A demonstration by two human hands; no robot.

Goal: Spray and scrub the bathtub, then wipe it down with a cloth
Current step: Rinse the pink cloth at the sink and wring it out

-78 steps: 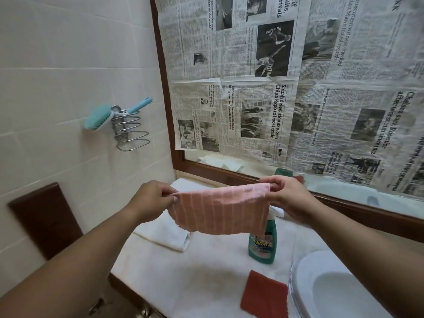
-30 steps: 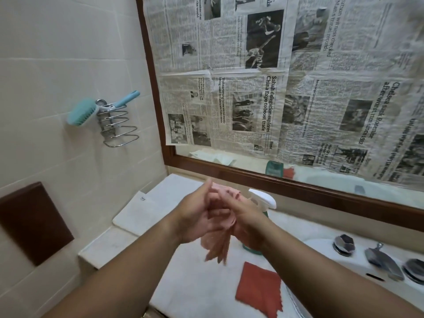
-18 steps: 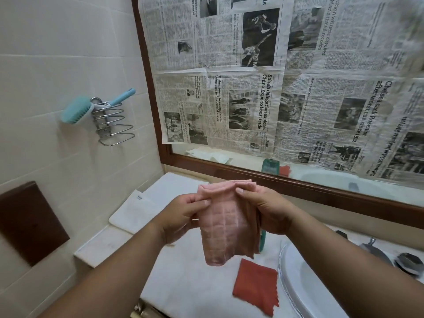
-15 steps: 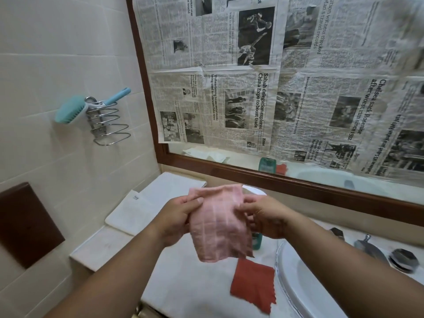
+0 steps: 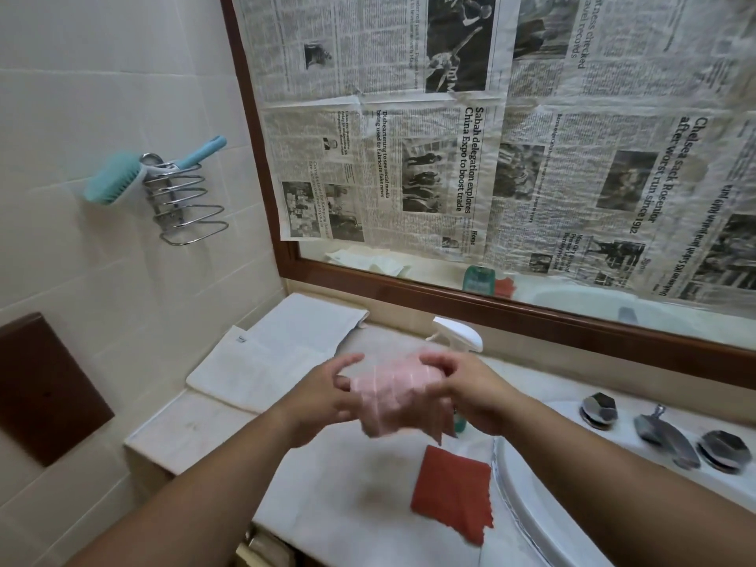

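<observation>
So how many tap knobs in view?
2: left knob and right knob, either side of the spout. More could sit out of frame.

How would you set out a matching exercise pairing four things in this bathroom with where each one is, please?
Things:
1. scrub brush
2. spray bottle
3. pink cloth
4. red cloth

Places:
A. held by the left hand and right hand
B. lying flat on the counter
C. resting on the wire rack on the tiled wall
D. upright on the counter, behind the hands

Pairs: 1-C, 2-D, 3-A, 4-B.
</observation>
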